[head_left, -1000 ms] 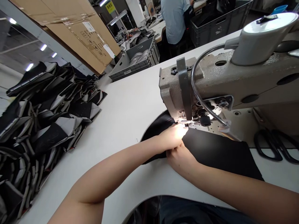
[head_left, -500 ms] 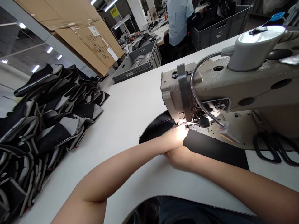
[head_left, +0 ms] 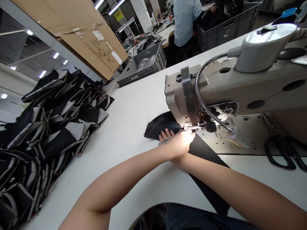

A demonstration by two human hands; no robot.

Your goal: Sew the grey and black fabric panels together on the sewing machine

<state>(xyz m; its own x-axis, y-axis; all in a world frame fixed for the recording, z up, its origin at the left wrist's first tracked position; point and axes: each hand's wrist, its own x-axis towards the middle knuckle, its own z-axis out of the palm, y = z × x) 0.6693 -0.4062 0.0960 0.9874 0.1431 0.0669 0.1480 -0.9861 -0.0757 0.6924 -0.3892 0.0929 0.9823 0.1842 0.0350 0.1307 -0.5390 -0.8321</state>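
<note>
A black fabric piece (head_left: 157,125) with a line of light stitching lies under the sewing machine head (head_left: 183,95). Its long tail (head_left: 211,188) runs beneath my right forearm to the table's front edge. Brightly lit beside the presser foot, my left hand (head_left: 183,142) is closed on the fabric's edge. My arms cross, the left wrist over the right. Past the left wrist, fingers of my right hand (head_left: 167,135) show curled against the fabric, where a bit of grey underside is visible. My right palm and thumb are hidden.
Black-handled scissors (head_left: 279,151) lie right of the needle area. A tall pile of black and grey sewn pieces (head_left: 59,137) covers the left side. Behind the white table (head_left: 134,105) are a grey crate (head_left: 144,68), a cardboard box (head_left: 96,41) and a person in a light blue shirt (head_left: 184,22).
The fabric has turned under the needle, its right tail swinging toward my body. My right fingers, hidden before, now show left of my left wrist. My left hand stays by the presser foot.
</note>
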